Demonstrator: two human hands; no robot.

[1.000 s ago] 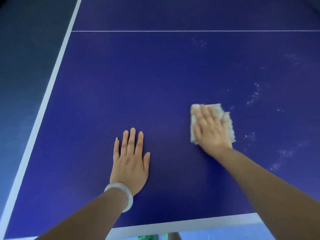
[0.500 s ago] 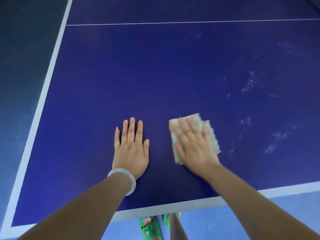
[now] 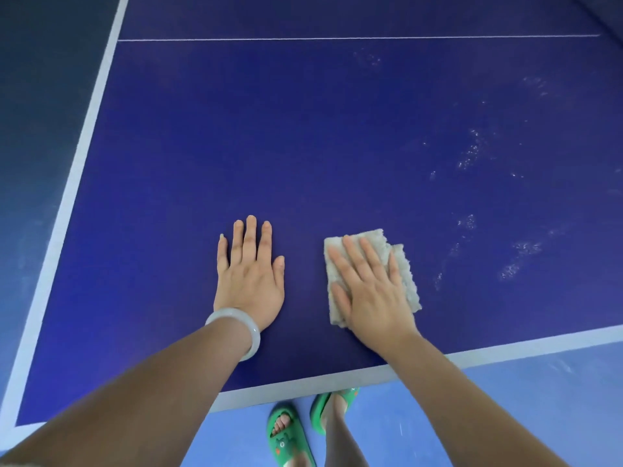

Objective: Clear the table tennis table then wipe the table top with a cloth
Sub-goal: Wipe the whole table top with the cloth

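Note:
The dark blue table tennis table top point(image 3: 303, 146) fills most of the view, bordered by white lines. A folded pale grey cloth point(image 3: 406, 274) lies flat on it near the front edge. My right hand point(image 3: 369, 291) presses on the cloth with straight fingers, palm down. My left hand point(image 3: 249, 274) rests flat on the bare table just left of the cloth, fingers straight, a pale bangle on its wrist. Whitish dusty smears point(image 3: 472, 153) mark the table to the right of the cloth.
The table's white front edge line point(image 3: 505, 352) runs under my forearms; its left side line point(image 3: 77, 170) runs diagonally. Below the edge is a light blue floor point(image 3: 505, 416) and my feet in green slippers point(image 3: 286, 439). A thin white centre line point(image 3: 337, 38) crosses the far part.
My right hand slid the cloth leftward and toward the front edge, closer to my left hand. My left hand stayed flat on the table. The view tilted down, showing my feet.

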